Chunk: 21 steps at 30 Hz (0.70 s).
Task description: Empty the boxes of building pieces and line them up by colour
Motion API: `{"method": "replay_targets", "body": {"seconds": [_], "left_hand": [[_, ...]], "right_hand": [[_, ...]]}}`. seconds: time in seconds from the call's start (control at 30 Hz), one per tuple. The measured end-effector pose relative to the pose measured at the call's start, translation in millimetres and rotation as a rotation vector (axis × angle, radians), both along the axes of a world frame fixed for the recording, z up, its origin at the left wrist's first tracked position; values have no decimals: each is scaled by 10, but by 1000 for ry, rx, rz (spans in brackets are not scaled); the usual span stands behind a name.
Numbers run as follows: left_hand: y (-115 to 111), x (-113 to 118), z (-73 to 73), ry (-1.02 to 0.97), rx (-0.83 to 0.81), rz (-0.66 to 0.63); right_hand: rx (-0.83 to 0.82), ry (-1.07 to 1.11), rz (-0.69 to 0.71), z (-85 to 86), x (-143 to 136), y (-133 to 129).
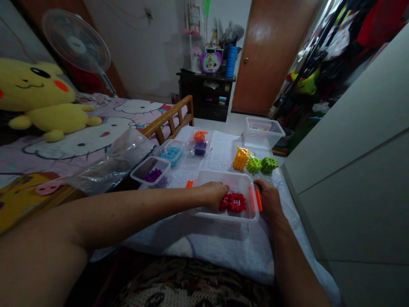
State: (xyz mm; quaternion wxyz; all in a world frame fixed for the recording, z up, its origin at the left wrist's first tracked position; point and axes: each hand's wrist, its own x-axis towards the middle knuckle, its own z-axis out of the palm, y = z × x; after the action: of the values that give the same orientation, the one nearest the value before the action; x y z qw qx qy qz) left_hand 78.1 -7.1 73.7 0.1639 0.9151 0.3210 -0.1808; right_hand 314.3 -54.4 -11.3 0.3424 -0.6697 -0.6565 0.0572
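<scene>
In the head view a clear plastic box [204, 175] with orange side clips stands on the cloth-covered table in front of me. Red interlocking toy pieces [237, 203] lie inside it, with white marks on one of them. My left hand [214, 195] reaches down into the box, its fingers closed at the left red piece [224, 202]; the fingertips are partly hidden. At the right end, my right hand [267, 197] has its fingers curled over the box's rim beside the orange clip [258, 200].
Behind the box sit a yellow-orange block [240, 158] and green knobbly blocks [269, 165]. Smaller containers with purple pieces [154, 175], blue pieces [171, 155] and orange pieces [200, 136] stand left. An empty clear bin [263, 131] is farther back. A wooden bed rail [174, 117] borders the table.
</scene>
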Motion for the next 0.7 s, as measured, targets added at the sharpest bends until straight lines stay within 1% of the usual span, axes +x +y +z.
{"method": "replay_targets", "body": {"seconds": [0.13, 0.27, 0.4, 0.6, 0.7], "left_hand": [[17, -4, 15, -12, -15, -26], [30, -24, 90, 11, 0, -43], [22, -34, 152, 30, 50, -37], [3, -46, 118, -6, 108, -58], [1, -58, 143, -6, 119, -51]], "right_hand": [[-3, -4, 1, 8, -14, -3], [-13, -4, 11, 4, -11, 1], [-15, 8, 28, -6, 2, 5], [-25, 26, 14, 1, 0, -2], [-37, 20, 11, 7, -10, -3]]}}
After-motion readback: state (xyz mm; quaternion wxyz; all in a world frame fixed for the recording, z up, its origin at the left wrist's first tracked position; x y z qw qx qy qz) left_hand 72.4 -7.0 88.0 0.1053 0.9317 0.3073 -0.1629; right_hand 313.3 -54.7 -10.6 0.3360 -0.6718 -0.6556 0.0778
